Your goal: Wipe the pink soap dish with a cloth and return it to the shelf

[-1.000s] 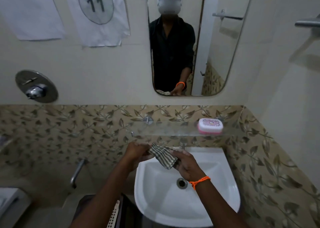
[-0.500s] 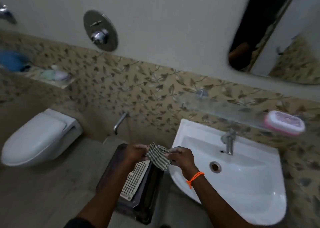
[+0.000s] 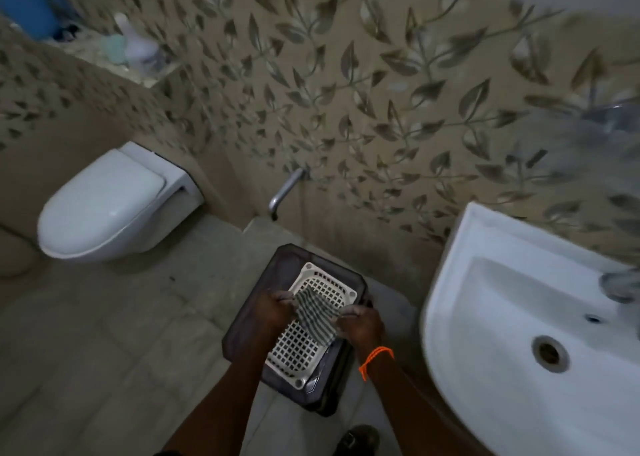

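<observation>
Both hands hold a striped grey-and-white cloth (image 3: 317, 311) stretched between them, low over a dark stool. My left hand (image 3: 272, 310) grips its left end and my right hand (image 3: 360, 325), with an orange wrist thread, grips its right end. The pink soap dish is out of view. The glass shelf (image 3: 588, 133) shows only as a blur at the right edge, above the sink.
A dark plastic stool (image 3: 249, 320) with a white grid tray (image 3: 332, 287) on top stands on the floor under my hands. The white sink (image 3: 485, 334) is at right, a white toilet (image 3: 104, 206) at left, a wall tap (image 3: 284, 192) between. Bottles sit on a ledge (image 3: 138, 53).
My view has swung down and left, away from the mirror, shelf and soap dish. Both hands carried the cloth from over the sink to above the stool.
</observation>
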